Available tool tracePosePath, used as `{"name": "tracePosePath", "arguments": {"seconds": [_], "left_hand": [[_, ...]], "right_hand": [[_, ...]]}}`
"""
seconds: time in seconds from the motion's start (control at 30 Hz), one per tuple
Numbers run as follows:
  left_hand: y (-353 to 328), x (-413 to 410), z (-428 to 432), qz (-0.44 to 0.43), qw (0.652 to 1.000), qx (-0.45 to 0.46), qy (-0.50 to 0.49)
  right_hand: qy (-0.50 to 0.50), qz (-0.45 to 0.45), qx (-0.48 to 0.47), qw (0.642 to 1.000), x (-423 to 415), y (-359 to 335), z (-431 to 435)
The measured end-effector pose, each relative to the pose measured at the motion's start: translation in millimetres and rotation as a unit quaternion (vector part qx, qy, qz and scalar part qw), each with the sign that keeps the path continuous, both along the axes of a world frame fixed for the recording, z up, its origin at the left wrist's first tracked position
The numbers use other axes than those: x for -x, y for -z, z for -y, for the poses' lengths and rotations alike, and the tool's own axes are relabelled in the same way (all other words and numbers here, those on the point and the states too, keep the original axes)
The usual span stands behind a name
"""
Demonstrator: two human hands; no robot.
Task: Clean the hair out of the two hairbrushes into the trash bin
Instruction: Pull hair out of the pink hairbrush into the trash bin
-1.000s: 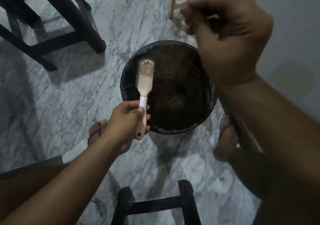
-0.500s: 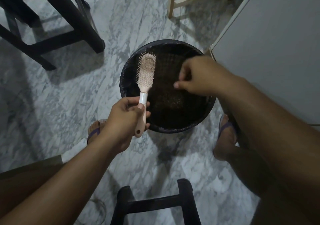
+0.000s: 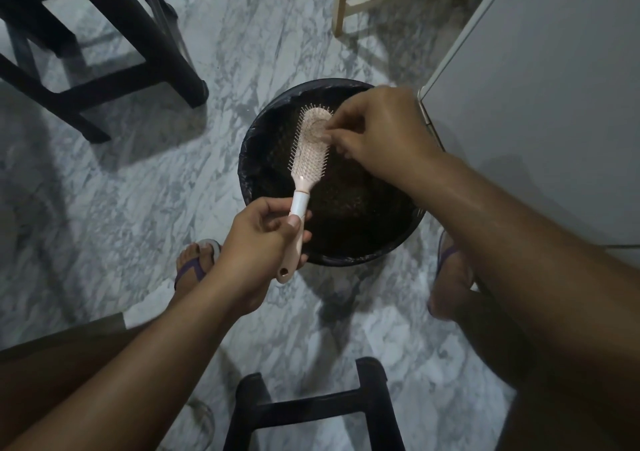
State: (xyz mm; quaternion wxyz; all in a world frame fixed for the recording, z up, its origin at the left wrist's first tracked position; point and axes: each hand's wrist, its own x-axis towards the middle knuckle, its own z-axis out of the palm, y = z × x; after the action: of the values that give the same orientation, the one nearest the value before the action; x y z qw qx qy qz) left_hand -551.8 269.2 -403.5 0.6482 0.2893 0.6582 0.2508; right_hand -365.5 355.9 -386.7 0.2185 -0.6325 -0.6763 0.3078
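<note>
Head view: right hand (image 3: 381, 131) pinches hairbrush (image 3: 310, 145) hair.

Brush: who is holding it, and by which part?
The left hand grips the brush by its handle, over the bin. The right hand pinches at the bristles near the tip.

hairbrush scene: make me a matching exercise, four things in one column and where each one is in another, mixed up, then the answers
Things
1. left hand
2. right hand
3. trash bin
4. black stool

Places
A. on the marble floor, under the brush head
B. at the bottom edge, nearest the person
C. gripping the pink hairbrush by its handle
D. fingertips at the hair on the bristles

Pairs: 1-C, 2-D, 3-A, 4-B
</note>
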Motion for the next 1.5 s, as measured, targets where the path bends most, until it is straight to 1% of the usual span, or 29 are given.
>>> {"name": "tracePosePath", "arguments": {"seconds": [0.1, 0.17, 0.23, 0.3, 0.33, 0.37, 0.4, 0.47, 0.5, 0.53, 0.57, 0.6, 0.63, 0.67, 0.7, 0.73, 0.77, 0.8, 0.9, 0.97, 1.0, 1.03, 1.1, 1.13, 1.2, 1.27, 1.37, 1.43, 1.5], "left_hand": [[1.9, 1.4, 0.4, 0.003, 1.0, 0.01, -0.007], [2.7, 3.2, -0.2, 0.008, 1.0, 0.019, -0.024], [3.9, 5.6, -1.3, 0.01, 0.999, 0.029, -0.042], [4.4, 7.5, -2.2, 0.011, 0.997, 0.038, -0.061], [4.7, 8.4, -2.6, 0.011, 0.997, 0.041, -0.069], [5.2, 9.2, -3.1, 0.011, 0.996, 0.04, -0.075], [5.2, 9.8, -3.6, 0.009, 0.996, 0.038, -0.078], [4.7, 10.4, -4.5, 0.007, 0.996, 0.031, -0.081], [4.4, 10.5, -5.0, 0.008, 0.996, 0.028, -0.082], [3.9, 10.5, -5.4, 0.009, 0.996, 0.025, -0.082], [3.1, 10.0, -5.6, 0.01, 0.996, 0.023, -0.081], [2.2, 9.4, -5.9, 0.01, 0.997, 0.021, -0.079], [1.5, 8.6, -6.1, 0.01, 0.997, 0.02, -0.076], [0.8, 7.8, -6.3, 0.009, 0.997, 0.018, -0.074], [0.3, 7.3, -6.4, 0.01, 0.997, 0.016, -0.072], [-0.3, 6.6, -6.4, 0.01, 0.997, 0.014, -0.069], [-1.1, 6.2, -6.3, 0.009, 0.998, 0.012, -0.066], [-1.7, 5.8, -6.1, 0.007, 0.998, 0.011, -0.064], [-2.6, 5.5, -5.3, 0.003, 0.998, 0.004, -0.055], [-2.5, 5.0, -4.0, 0.001, 0.999, 0.0, -0.048], [-2.4, 4.3, -2.7, 0.0, 0.999, -0.003, -0.043], [-2.1, 3.3, -1.3, 0.0, 0.999, -0.007, -0.036], [-2.2, 0.3, 1.8, -0.001, 1.0, -0.015, -0.02], [-2.4, -0.9, 3.2, -0.001, 1.0, -0.019, -0.013], [-2.2, -2.5, 5.3, 0.001, 1.0, -0.026, -0.006], [-0.7, -1.4, 6.9, -0.006, 0.999, -0.04, 0.001], [1.8, 1.9, 8.8, -0.031, 0.997, -0.069, 0.022], [3.0, 3.3, 9.8, -0.046, 0.995, -0.081, 0.035], [3.5, 3.7, 11.0, -0.059, 0.993, -0.086, 0.047]], "right_hand": [[0.011, -0.035, -0.056, 0.998, -3.1, -15.6, -4.1], [0.016, -0.073, -0.129, 0.989, -6.2, -30.3, -5.5], [0.02, -0.106, -0.228, 0.968, -9.8, -44.4, -5.6], [0.037, -0.144, -0.315, 0.937, -14.3, -53.2, -5.2], [0.043, -0.159, -0.344, 0.924, -16.6, -54.2, -4.5], [0.049, -0.163, -0.356, 0.919, -18.6, -52.1, -2.9], [0.051, -0.157, -0.348, 0.923, -20.1, -47.6, -0.8], [0.053, -0.111, -0.281, 0.952, -20.8, -32.7, 4.1], [0.049, -0.074, -0.223, 0.971, -20.8, -24.8, 5.3], [0.037, -0.026, -0.135, 0.99, -21.7, -16.2, 5.9], [0.01, 0.038, -0.024, 0.999, -22.0, -9.7, 6.2], [-0.031, 0.12, 0.091, 0.988, -21.6, -5.2, 6.7], [-0.082, 0.198, 0.194, 0.957, -20.3, -2.9, 8.1], [-0.129, 0.252, 0.269, 0.921, -18.8, -3.1, 9.7], [-0.159, 0.278, 0.312, 0.894, -18.0, -5.6, 10.8], [-0.171, 0.283, 0.328, 0.885, -18.5, -8.3, 10.1], [-0.164, 0.28, 0.319, 0.891, -20.6, -10.5, 8.0], [-0.144, 0.267, 0.294, 0.906, -23.7, -13.2, 5.2], [-0.047, 0.202, 0.167, 0.964, -28.7, -17.6, 0.2], [-0.006, 0.159, 0.082, 0.984, -26.1, -14.5, 1.0], [-0.005, 0.132, 0.046, 0.99, -21.6, -11.9, 2.5], [-0.021, 0.103, 0.021, 0.994, -16.2, -9.1, 3.8], [-0.087, 0.057, 0.022, 0.994, -6.8, -2.4, 6.1], [-0.121, 0.045, 0.027, 0.991, -3.0, 2.3, 5.9], [-0.167, 0.043, 0.008, 0.985, -0.5, 11.4, 3.2], [-0.159, 0.045, -0.025, 0.986, -1.8, 14.4, 0.8], [-0.086, 0.035, -0.037, 0.995, -4.5, 6.4, -1.2], [-0.071, 0.076, -0.055, 0.993, -4.4, 3.2, -0.7], [-0.064, 0.098, -0.089, 0.989, -2.4, 2.9, 0.6]]}}
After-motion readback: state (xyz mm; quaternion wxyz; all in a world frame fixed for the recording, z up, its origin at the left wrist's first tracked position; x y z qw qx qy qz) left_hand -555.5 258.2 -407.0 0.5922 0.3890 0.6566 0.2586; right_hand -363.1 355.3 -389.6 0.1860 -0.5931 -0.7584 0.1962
